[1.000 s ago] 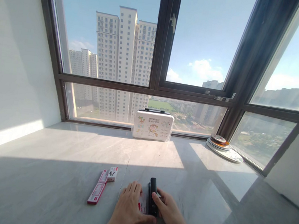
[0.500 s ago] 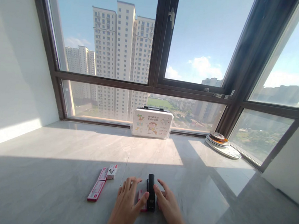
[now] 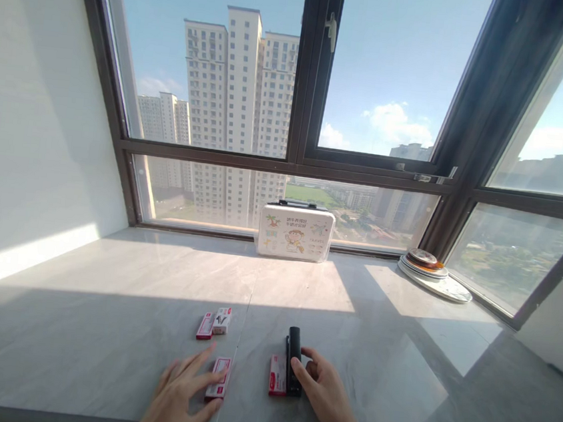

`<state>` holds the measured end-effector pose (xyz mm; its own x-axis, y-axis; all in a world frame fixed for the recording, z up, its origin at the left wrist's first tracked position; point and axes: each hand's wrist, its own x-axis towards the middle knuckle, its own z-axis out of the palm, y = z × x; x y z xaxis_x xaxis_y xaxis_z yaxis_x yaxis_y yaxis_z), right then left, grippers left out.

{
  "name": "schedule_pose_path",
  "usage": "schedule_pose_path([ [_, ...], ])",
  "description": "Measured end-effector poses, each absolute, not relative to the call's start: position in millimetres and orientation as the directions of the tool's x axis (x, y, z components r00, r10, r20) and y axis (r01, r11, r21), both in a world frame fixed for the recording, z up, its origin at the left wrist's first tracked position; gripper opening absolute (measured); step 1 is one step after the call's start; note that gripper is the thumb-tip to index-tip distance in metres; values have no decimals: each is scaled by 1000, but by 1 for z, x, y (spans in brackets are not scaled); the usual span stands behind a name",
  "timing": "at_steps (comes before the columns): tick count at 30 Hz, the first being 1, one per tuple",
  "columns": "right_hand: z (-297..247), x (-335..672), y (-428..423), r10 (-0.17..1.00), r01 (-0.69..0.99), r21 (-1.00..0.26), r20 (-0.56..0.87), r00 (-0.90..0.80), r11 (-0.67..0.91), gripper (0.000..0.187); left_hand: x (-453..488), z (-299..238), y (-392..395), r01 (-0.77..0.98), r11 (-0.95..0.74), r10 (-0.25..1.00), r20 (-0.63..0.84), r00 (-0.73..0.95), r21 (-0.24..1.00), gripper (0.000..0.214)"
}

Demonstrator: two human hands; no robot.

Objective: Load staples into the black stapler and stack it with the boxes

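Observation:
A black stapler (image 3: 294, 360) stands lengthwise on the ledge, its far end pointing toward the window. My right hand (image 3: 326, 390) is closed on its right side, the thumb lying on top. Against the stapler's left side lies a flat pink-and-white box (image 3: 277, 375), partly hidden by it. My left hand (image 3: 185, 385) touches another pink-and-white box (image 3: 218, 375), index finger across it and thumb at its near end; the other fingers are stretched out. Farther back, a third pink-and-white box (image 3: 205, 325) lies beside a small white box (image 3: 222, 321) with a dark picture.
A white carry case (image 3: 295, 236) with cartoon prints stands against the window (image 3: 209, 230). Stacked plates (image 3: 426, 270) sit at the back right corner. The grey marble-look ledge (image 3: 95, 352) ends at a dark front edge; sunlight falls across its back part.
My left hand has moved left from beside the stapler to a pink-and-white box, which now lies farther right, apart from the others. My right hand has closed on the stapler. The view shifted slightly.

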<state>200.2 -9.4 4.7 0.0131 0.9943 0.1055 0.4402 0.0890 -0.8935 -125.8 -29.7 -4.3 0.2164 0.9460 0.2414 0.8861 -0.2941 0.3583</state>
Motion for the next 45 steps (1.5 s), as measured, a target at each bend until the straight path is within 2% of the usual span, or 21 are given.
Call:
schedule_pose_path([
  [4,7,199,-11,994,464,-881,109,10,91,60,-84,19,-22,723,-396,918,217,332,566,43],
  [7,7,198,-10,992,486,-868,125,12,103,60,-57,28,-12,630,-422,905,257,340,652,60],
  [9,7,197,-9,991,501,-859,133,12,109,58,-42,30,-5,559,-452,887,285,363,695,61],
  [13,6,198,-8,991,510,-852,137,3,117,55,-16,27,2,500,-506,846,292,446,703,64],
  [17,5,199,-9,991,513,-851,136,8,113,52,-11,26,5,482,-516,839,306,449,708,80],
  [19,5,199,-9,991,504,-857,130,10,107,52,-25,29,11,457,-533,838,373,398,712,61],
  [21,6,199,-10,993,492,-865,118,13,96,53,-52,28,20,502,-527,848,465,255,686,35],
  [23,8,199,-11,994,486,-870,108,16,86,52,-87,20,29,647,-433,847,529,52,628,37],
  [25,10,198,-12,995,488,-869,103,14,83,52,-121,6,34,834,-213,841,530,-109,508,36],
  [27,10,198,-12,994,491,-867,104,14,84,51,-146,-11,33,918,-78,836,527,-153,390,35],
  [30,9,198,-12,994,493,-866,104,15,83,50,-157,-29,22,940,-109,861,503,-73,323,26],
  [34,8,198,-12,996,488,-870,90,5,76,51,-134,-25,-1,848,-282,921,374,108,450,22],
  [37,10,198,-12,996,486,-870,93,6,78,52,-106,-10,-15,762,-334,933,307,186,555,22],
  [42,12,197,-13,994,504,-859,111,2,95,53,-62,12,-17,586,-405,913,339,226,701,47],
  [45,13,197,-13,994,506,-857,108,-8,97,54,-38,19,-9,469,-427,904,344,255,773,53],
])
